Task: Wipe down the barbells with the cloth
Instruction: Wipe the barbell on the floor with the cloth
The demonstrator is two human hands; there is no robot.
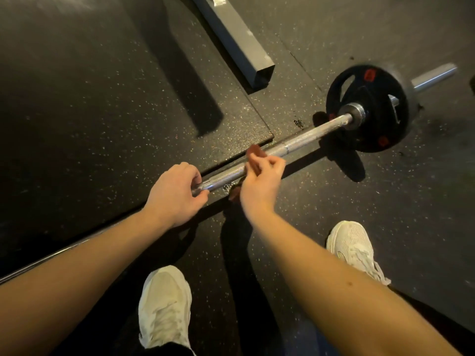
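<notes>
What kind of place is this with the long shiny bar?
Most likely a gym's weights area: a silver steel barbell, loaded with a round black weight plate, sits over speckled black rubber flooring.

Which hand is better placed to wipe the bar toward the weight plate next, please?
Right, probably: the right hand pinches the cloth just over the barbell shaft, whereas the left hand grips that shaft and holds no cloth.

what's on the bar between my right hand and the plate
Head view: the bar runs bare from the right hand, pinching the cloth, to the plate.
</notes>
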